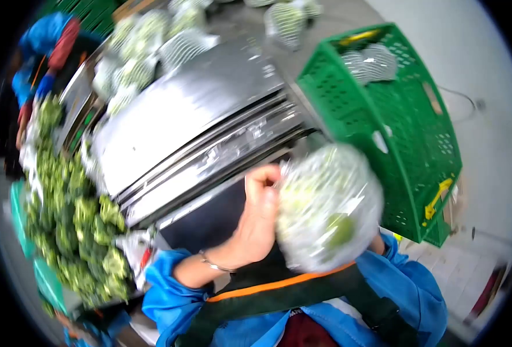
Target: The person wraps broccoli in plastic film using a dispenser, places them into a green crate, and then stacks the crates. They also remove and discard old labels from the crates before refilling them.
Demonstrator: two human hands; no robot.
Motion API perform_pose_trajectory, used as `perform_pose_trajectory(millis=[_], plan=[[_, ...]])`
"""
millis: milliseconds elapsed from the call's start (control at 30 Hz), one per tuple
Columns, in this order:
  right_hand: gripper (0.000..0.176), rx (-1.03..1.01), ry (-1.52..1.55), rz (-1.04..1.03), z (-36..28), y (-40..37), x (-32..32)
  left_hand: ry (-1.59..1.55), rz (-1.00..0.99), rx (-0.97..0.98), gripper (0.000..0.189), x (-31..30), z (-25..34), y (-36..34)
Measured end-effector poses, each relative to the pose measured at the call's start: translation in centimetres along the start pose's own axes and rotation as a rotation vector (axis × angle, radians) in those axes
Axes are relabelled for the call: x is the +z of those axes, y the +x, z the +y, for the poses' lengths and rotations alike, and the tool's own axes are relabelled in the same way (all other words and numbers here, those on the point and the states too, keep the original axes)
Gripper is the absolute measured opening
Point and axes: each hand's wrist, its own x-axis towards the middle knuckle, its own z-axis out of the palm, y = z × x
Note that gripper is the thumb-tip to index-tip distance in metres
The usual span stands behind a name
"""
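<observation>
A round, pale green vegetable head (325, 202), wrapped in shiny clear film with a white net pattern, is held up in front of my chest. A darker green patch shows on its lower side. At its left edge my left hand (259, 217) is closed, thumb and fingers pinching the wrapping. Only a bit of my right hand (377, 244) shows, at the wrist; its fingers are hidden behind the head, which it supports from the right. Behind both stands a metal wrapping machine (192, 110) with clear film (232, 139) along its front.
Broccoli heads (76, 225) are heaped on the left. Net-covered vegetables (146, 46) lie at the back. On the right stands a green crate (383, 127) with wrapped pieces (371, 62) in its far end. Another person (50, 46) works at far left.
</observation>
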Motion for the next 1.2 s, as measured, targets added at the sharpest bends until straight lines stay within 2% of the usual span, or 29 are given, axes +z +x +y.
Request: perform_pose_trajectory(millis=[33,67,100,133,200,233,267,300,333,367,400,467,500,533,567,633,667,733,800,833,867,933,967,1000,1067,1100,1133,1200], plan=[[0.064,-0.112,0.001,0.010,-3.1,0.2,-0.6,0.234,-0.205,0.283,0.038,-0.1,1.5,3.2],[0.066,-0.226,-0.002,0.026,-6.4,0.6,-1.4,0.495,-0.373,0.388,0.045,-0.8,3.5,6.3],[0.069,-0.317,-0.013,0.042,-9.7,1.2,-2.4,0.716,-0.344,0.493,0.045,-1.4,5.0,8.8],[0.071,-0.383,-0.026,0.055,-12.8,1.9,-3.3,0.862,-0.211,0.582,0.048,-2.7,5.8,11.4],[0.075,-0.440,-0.069,0.100,-17.4,3.8,-5.3,1.114,-0.046,0.649,0.043,-7.5,5.8,17.8],[0.067,-0.451,-0.105,0.261,-18.4,5.3,-5.7,1.209,0.050,0.678,0.041,-10.4,4.8,21.2],[0.058,-0.457,-0.140,0.423,-19.0,7.0,-6.2,1.282,0.082,0.604,0.040,-13.9,3.5,24.5],[0.065,-0.372,-0.399,0.411,-18.7,8.8,-7.7,1.282,0.105,0.448,0.042,-17.2,1.8,27.6],[0.068,-0.233,-0.438,0.372,-17.7,11.2,-9.6,1.421,0.102,0.386,0.048,-20.3,0.2,30.1],[0.072,-0.095,-0.486,0.325,-16.8,13.5,-11.4,1.556,0.076,0.307,0.065,-23.8,-1.9,32.9],[0.072,0.085,-0.317,0.254,-15.8,16.3,-13.2,1.617,0.062,0.264,0.071,-25.5,-3.4,34.8],[0.071,0.238,-0.325,0.285,-12.8,22.0,-15.7,1.748,0.030,0.179,0.083,-27.8,-5.6,38.2],[0.070,0.212,-0.399,0.403,-12.4,23.0,-14.5,1.766,0.022,0.175,0.097,-28.4,-7.0,39.3],[0.071,0.189,-0.477,0.519,-12.6,23.2,-12.9,1.753,-0.031,0.191,0.104,-29.1,-8.4,39.8],[0.070,0.080,-0.775,0.711,-13.4,22.5,-10.9,1.701,-0.031,0.043,0.107,-29.1,-9.1,40.6],[0.060,-0.503,-1.482,0.656,-12.2,21.7,-15.6,1.667,-0.022,-0.231,0.115,-26.7,-8.6,40.7],[0.056,-0.588,-1.756,0.562,-12.2,22.1,-14.3,1.693,-0.014,-0.354,0.119,-24.9,-7.1,41.0],[0.049,-0.813,-2.266,0.290,-13.5,22.9,-10.3,1.754,-0.170,-0.406,0.125,-26.3,-7.0,41.7],[0.044,-0.720,-2.160,0.172,-12.3,25.5,-11.7,1.826,-0.286,-0.605,0.123,-25.1,-5.9,41.1],[0.045,-0.744,-2.304,0.207,-11.4,26.1,-12.3,1.840,-0.315,-0.607,0.117,-24.5,-5.9,40.3],[0.042,-0.871,-2.304,0.334,-9.7,26.8,-14.6,1.859,-0.349,-0.597,0.112,-24.1,-5.9,39.6],[0.040,-0.896,-2.572,0.292,-9.0,27.7,-15.7,1.823,-0.342,-0.361,0.101,-24.9,-6.1,37.7],[0.041,-0.859,-2.555,0.279,-9.3,28.1,-15.6,1.736,-0.267,-0.191,0.094,-26.8,-6.8,36.4],[0.042,-0.903,-2.469,0.250,-9.7,28.0,-15.2,1.636,-0.211,-0.162,0.090,-27.4,-5.9,35.1],[0.039,-0.718,-2.308,-0.030,-12.2,29.4,-22.9,1.399,0.041,-0.067,0.086,-29.4,-4.4,32.0],[0.038,-0.650,-2.033,0.162,-12.5,26.7,-17.6,1.280,0.208,0.083,0.084,-29.0,-2.7,29.7],[0.036,-0.571,-1.749,0.319,-13.8,22.8,-11.2,1.233,0.381,0.118,0.076,-27.6,-0.4,27.6],[0.034,-0.556,-1.522,0.479,-17.4,19.1,-8.7,1.233,0.457,0.322,0.060,-25.5,4.4,22.5]])
